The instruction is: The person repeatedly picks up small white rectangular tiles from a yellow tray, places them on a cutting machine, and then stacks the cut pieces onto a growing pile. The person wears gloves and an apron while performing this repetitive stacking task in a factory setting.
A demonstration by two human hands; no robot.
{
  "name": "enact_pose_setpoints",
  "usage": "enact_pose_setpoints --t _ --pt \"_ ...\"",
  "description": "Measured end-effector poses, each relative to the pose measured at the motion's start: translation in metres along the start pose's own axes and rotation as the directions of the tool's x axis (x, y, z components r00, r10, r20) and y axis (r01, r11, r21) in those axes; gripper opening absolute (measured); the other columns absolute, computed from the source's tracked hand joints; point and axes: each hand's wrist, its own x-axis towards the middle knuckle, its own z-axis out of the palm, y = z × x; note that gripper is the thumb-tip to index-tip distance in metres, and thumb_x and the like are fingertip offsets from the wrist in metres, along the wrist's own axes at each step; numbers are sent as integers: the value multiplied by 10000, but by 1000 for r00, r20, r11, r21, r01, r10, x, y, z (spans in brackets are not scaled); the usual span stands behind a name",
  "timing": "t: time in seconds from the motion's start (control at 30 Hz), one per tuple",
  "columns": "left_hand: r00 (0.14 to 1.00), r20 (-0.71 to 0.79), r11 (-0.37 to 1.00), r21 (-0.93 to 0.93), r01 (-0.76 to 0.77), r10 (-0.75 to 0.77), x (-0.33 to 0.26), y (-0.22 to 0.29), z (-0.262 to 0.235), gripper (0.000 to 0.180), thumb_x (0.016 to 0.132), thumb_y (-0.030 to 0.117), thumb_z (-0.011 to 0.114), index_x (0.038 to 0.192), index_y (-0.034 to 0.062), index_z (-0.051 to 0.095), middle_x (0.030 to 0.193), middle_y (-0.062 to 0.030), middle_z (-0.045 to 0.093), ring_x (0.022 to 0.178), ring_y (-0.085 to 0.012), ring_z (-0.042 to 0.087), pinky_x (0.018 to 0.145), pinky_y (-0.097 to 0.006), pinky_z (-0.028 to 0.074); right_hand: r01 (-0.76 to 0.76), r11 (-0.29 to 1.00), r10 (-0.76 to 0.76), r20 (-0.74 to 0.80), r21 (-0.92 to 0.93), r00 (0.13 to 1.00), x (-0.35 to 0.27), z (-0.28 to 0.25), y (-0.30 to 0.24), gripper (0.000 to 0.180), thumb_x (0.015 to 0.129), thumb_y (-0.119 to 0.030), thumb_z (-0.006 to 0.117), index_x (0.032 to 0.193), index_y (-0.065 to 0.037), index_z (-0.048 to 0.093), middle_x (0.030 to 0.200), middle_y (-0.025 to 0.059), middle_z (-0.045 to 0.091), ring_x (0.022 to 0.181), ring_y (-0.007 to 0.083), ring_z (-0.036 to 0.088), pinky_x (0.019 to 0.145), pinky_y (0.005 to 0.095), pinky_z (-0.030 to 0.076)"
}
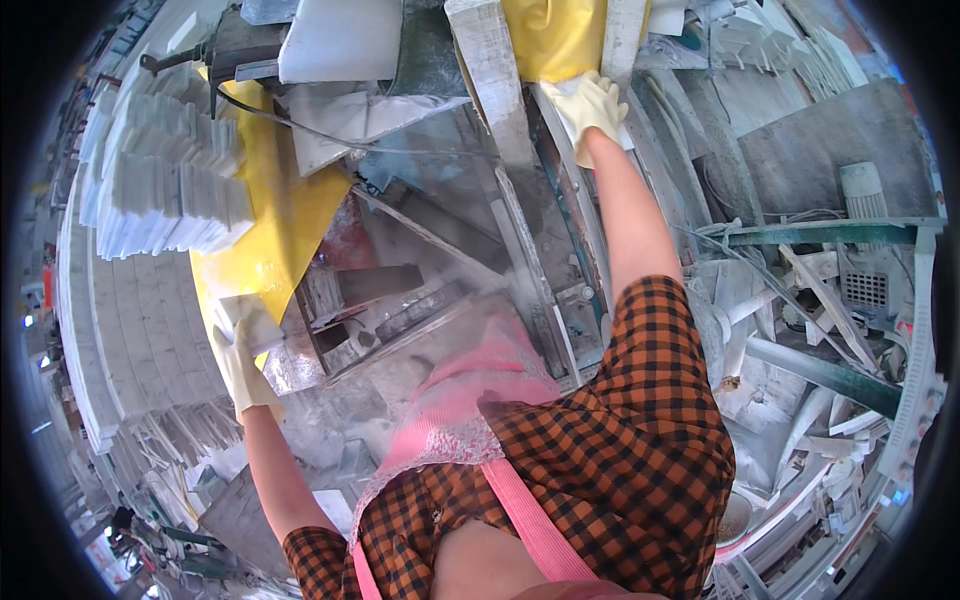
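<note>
My left hand [238, 362], in a cream rubber glove, grips the edge of a white stone tile [252, 318], its thumb on the top face. That tile is over a yellow sheet [290, 215], beside stacked white tiles [165, 190]. Farther forward and to the right, my right hand [592, 103], gloved alike, lies with its fingers stretched over another white piece [556, 104] on a narrow track [570, 190]. A yellow flap [556, 40] hangs between two pale posts right above those fingers. The underside of that piece is hidden.
Dusty beams and metal parts [440, 225] fill the space between my arms. A dark cable [330, 145] runs across the far left. Green metal bars [825, 375] and broken offcuts [825, 440] lie at the right. A grey board [840, 145] leans farther back.
</note>
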Motion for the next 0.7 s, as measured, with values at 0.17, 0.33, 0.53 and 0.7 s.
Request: enact_pose_setpoints --t 0.17,0.33,0.53,0.7 --pt "1000 -9 1000 -4 3 -3 1 0 0 820 942 323 658 1623 81 270 1522 -136 450 1394 -245 440 1152 -399 348 -27 998 17 -153 -63 988 2 18 -13 843 708 -698 786 1171 -5 663 1198 161 660 1198 306 569 1050 462 419" --pt "1000 -1 1000 -12 17 -17 0 -3 0 815 945 320 654 1623 84 270 1522 -133 449 1397 -244 435 1156 -400 343 82 990 -99 -156 -115 983 3 10 6 848 698 -741 774 1110 -3 697 1045 164 729 1021 321 687 917 441 511" --pt "1000 27 998 -56 -5 6 8 -14 -4 806 949 313 648 1621 91 262 1524 -117 442 1396 -245 432 1162 -409 332 90 975 -90 9 -201 996 -23 -19 17 760 722 -727 765 1006 -22 761 975 161 750 982 327 685 907 440 508" --pt "997 71 995 -90 -33 39 11 -15 -5 825 946 347 644 1625 91 250 1501 -120 455 1374 -253 447 1153 -413 345 105 971 -88 88 -213 992 -51 -42 32 705 748 -671 776 1000 -13 776 972 170 762 965 340 683 896 437 510"
